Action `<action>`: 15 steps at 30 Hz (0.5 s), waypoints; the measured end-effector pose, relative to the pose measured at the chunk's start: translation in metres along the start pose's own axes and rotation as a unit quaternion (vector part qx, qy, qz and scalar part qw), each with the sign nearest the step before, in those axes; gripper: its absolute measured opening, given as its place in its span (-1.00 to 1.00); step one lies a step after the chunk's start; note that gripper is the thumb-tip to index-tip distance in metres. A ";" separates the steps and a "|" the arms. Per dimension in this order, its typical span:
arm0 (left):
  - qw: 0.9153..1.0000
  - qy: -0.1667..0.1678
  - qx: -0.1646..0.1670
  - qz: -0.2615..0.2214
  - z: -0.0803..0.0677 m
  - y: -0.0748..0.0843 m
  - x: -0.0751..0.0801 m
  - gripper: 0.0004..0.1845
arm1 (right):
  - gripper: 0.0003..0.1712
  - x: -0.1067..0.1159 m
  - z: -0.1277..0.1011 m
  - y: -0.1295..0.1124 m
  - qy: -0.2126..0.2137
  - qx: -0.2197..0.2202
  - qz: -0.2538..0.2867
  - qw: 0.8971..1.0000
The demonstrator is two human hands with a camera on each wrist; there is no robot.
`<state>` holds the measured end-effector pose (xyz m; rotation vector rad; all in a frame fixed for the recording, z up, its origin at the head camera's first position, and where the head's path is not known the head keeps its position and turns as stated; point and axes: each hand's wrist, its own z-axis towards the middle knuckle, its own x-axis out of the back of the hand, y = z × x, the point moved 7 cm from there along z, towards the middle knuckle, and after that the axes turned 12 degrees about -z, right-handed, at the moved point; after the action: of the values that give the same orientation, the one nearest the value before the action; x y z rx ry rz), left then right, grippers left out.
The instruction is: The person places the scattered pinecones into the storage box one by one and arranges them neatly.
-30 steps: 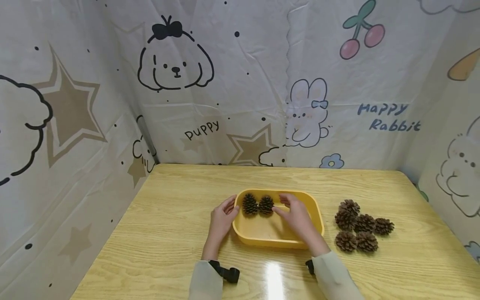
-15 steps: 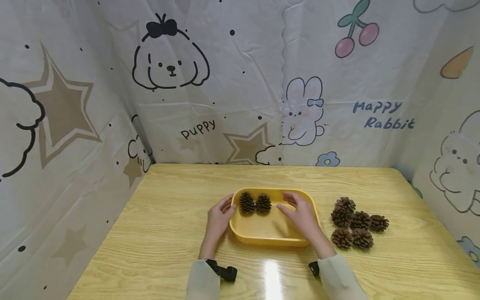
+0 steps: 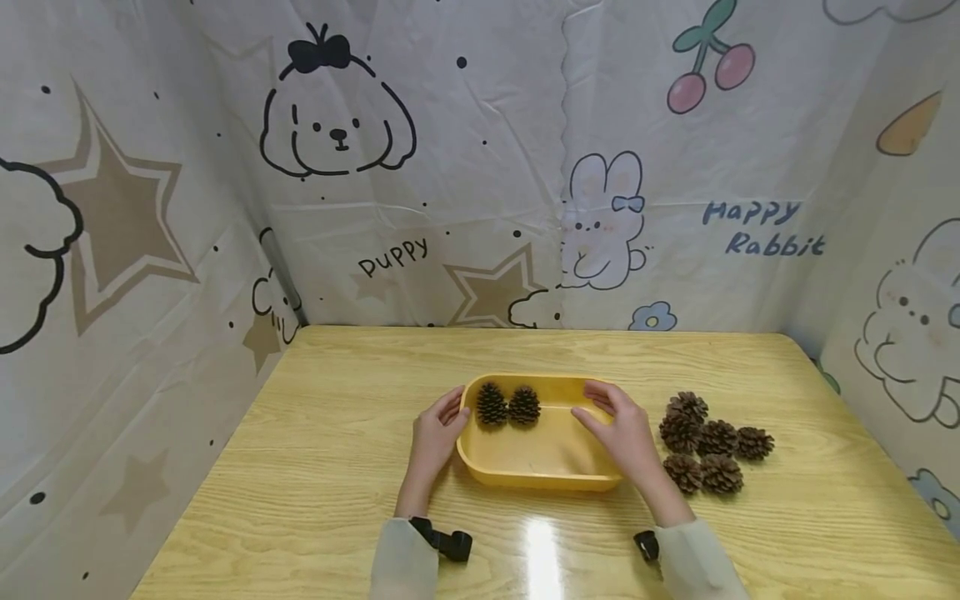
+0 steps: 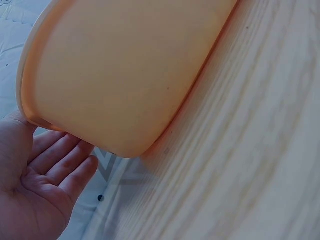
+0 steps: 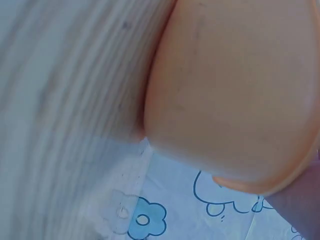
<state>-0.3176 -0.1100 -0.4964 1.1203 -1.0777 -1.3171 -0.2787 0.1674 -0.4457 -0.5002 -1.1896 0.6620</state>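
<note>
A yellow tray [image 3: 525,477] sits on the wooden table near its middle. Two pine cones stand at its far left, one [image 3: 491,404] next to the other [image 3: 524,406]. My left hand [image 3: 438,427] rests against the tray's left rim, with its palm open and its fingers straight beside the tray's wall [image 4: 120,75]; the left hand [image 4: 45,185] holds nothing. My right hand [image 3: 618,425] lies over the tray's right rim with relaxed fingers and is empty. The right wrist view shows the tray's underside [image 5: 235,95] and only a sliver of the hand.
Several loose pine cones [image 3: 705,442] lie in a cluster on the table just right of the tray. Cartoon-printed cloth walls [image 3: 480,208] close in the table at the back and on both sides. Bare tabletop [image 3: 337,467] stretches left of the tray.
My right hand has moved right, from beside the two cones in the tray to the tray's right rim. The left hand has stayed at the left rim.
</note>
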 end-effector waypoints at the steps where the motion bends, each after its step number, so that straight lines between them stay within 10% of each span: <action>1: 1.000 0.000 -0.001 -0.001 0.000 0.000 0.000 -0.54 | -0.42 0.002 -0.001 0.001 0.001 -0.001 -0.001 1.000; 15: 1.000 0.003 0.004 0.002 0.001 -0.003 0.000 -0.55 | -0.45 0.038 -0.021 0.013 0.073 0.025 -0.044 0.996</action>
<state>-0.3194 -0.1097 -0.4989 1.1264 -1.0818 -1.3070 -0.2528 0.2029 -0.4353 -0.4437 -1.0498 0.5683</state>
